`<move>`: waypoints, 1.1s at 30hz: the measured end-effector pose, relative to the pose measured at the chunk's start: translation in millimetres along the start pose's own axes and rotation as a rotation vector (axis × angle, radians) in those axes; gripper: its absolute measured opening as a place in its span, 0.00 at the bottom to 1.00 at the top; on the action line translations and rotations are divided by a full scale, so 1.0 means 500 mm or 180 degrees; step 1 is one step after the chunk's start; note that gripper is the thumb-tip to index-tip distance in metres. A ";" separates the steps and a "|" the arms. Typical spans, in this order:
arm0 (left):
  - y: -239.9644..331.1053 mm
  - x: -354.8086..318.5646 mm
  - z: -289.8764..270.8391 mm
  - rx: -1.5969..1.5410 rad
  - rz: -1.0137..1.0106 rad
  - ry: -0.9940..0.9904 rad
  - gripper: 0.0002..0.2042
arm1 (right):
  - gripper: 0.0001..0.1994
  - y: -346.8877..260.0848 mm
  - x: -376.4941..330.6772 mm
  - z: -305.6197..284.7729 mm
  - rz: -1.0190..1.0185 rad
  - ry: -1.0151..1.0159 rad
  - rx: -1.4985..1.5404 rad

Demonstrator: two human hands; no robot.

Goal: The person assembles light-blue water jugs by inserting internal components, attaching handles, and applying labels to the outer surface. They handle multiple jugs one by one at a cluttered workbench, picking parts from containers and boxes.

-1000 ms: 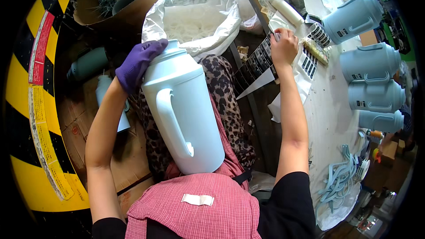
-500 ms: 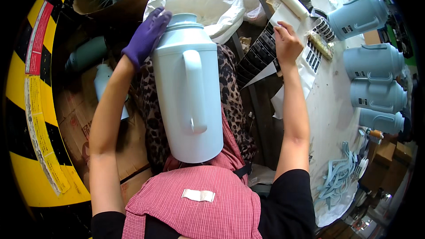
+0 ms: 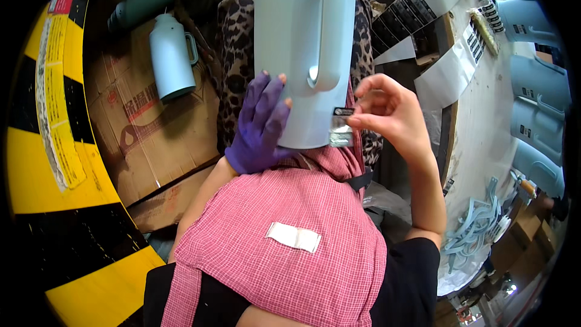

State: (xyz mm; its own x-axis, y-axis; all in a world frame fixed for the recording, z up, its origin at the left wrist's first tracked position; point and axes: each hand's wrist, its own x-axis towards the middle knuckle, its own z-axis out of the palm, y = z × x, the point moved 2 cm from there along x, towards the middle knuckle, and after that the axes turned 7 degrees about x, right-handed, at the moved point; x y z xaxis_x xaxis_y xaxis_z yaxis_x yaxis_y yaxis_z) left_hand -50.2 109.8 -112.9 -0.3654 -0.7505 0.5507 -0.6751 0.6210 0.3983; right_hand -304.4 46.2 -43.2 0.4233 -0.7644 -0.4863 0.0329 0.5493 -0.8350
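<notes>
A tall light-blue jug (image 3: 292, 54) with a long side handle lies across my lap, its base toward me and its top cut off by the upper edge. My left hand (image 3: 259, 126), in a purple glove with bare fingertips, rests with stretched fingers against the lower left of the jug's body. My bare right hand (image 3: 387, 115) pinches a small black label (image 3: 343, 111) between thumb and forefinger, close to the jug's lower right side. Below the label hangs a clear and silvery strip (image 3: 341, 138). Whether the label touches the jug, I cannot tell.
Several similar jugs (image 3: 538, 75) line the right side of the worktable (image 3: 478, 127), near loose blue handle strips (image 3: 475, 221). Sheets of black labels (image 3: 407, 15) lie at its left edge. On cardboard (image 3: 136, 163) at left are another blue jug (image 3: 171, 57) and a dark green one (image 3: 142, 3).
My left hand has moved from the jug's top to its lower side. My right hand has come from the label sheets to the jug's base with a label. The view has shifted.
</notes>
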 end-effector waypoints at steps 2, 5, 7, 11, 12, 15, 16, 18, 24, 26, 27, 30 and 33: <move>-0.004 -0.004 0.011 0.0308 -0.0010 0.0013 0.35 | 0.16 0.014 0.014 0.021 -0.0076 -0.0079 -0.0065; -0.001 -0.021 0.008 0.0026 -0.0048 0.0073 0.29 | 0.15 0.023 0.018 0.043 -0.0116 -0.0130 -0.0080; 0.003 -0.027 0.006 0.0002 0.0116 0.0133 0.28 | 0.15 0.033 0.023 0.053 -0.0073 0.0023 -0.0194; 0.007 -0.032 0.013 0.0358 -0.0112 -0.0204 0.24 | 0.20 0.025 0.031 0.084 -0.0689 0.0425 -0.2025; -0.001 -0.034 0.017 0.0324 -0.0098 -0.0149 0.23 | 0.22 0.018 0.041 0.070 -0.1002 0.0564 -0.2924; -0.008 -0.028 0.020 0.0158 -0.0072 -0.0284 0.22 | 0.26 0.047 0.057 0.004 -0.0851 0.0370 -0.2279; -0.008 -0.024 0.023 0.0077 -0.0006 -0.0253 0.21 | 0.26 0.054 0.054 0.005 -0.0855 0.0399 -0.2278; -0.012 -0.031 0.025 -0.0055 -0.0040 -0.0406 0.20 | 0.27 0.050 0.034 0.025 -0.1994 0.0516 -0.2170; 0.001 -0.032 -0.033 -0.0195 0.0320 -0.0573 0.27 | 0.30 0.029 -0.029 -0.042 -0.1813 0.0525 -0.2084; -0.011 0.042 -0.091 -0.0779 0.0249 -0.0288 0.23 | 0.19 -0.003 -0.069 -0.147 -0.1912 0.1277 -0.2322; -0.058 0.064 -0.087 -0.0481 0.0085 -0.0045 0.19 | 0.15 -0.013 -0.087 -0.215 -0.1933 0.1918 -0.2219; -0.228 0.208 -0.041 -0.1557 -0.1124 0.0630 0.17 | 0.10 -0.051 -0.064 -0.440 -0.2684 0.3001 -0.2775; -0.400 0.327 0.037 -0.1878 -0.0901 -0.0097 0.21 | 0.11 -0.074 0.026 -0.581 -0.2987 0.3191 -0.2896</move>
State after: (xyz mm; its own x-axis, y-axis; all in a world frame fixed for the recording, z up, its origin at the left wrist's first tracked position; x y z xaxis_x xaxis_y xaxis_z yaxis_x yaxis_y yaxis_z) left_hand 13.2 -141.1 -116.0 -0.2489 -0.9039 0.3478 -0.2860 0.4117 0.8652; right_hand -563.2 -82.2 -93.4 -0.1667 -0.7940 0.5846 -0.7385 -0.2923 -0.6076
